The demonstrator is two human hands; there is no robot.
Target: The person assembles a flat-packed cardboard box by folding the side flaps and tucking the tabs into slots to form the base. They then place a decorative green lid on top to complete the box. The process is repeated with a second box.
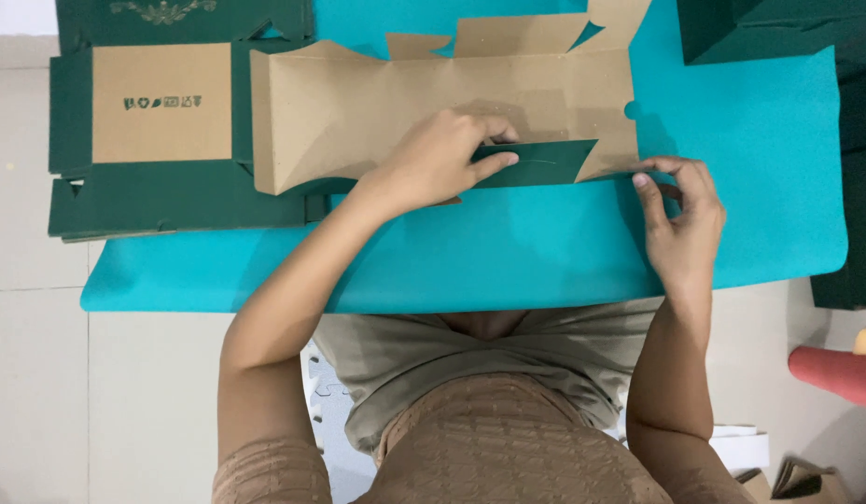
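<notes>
Head view: folding a flat cardboard box blank [433, 103] on a teal mat [545, 252].
Left hand [438, 159] presses fingers flat on a green flap [540, 163]; right hand [680, 219] pinches the blank's right edge. Only this flap is turned; the rest lies unfolded.

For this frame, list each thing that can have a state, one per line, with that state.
Cardboard box blank: unfolded, brown side up, lying on the mat, one green flap folded over.
Left hand: flat, pressing down on the green flap.
Right hand: fingers pinching the blank's right corner.
Stack of flat green blanks: unfolded, lying at the left.
Teal mat: spread flat.
Folded green boxes: assembled, at the top right.
</notes>
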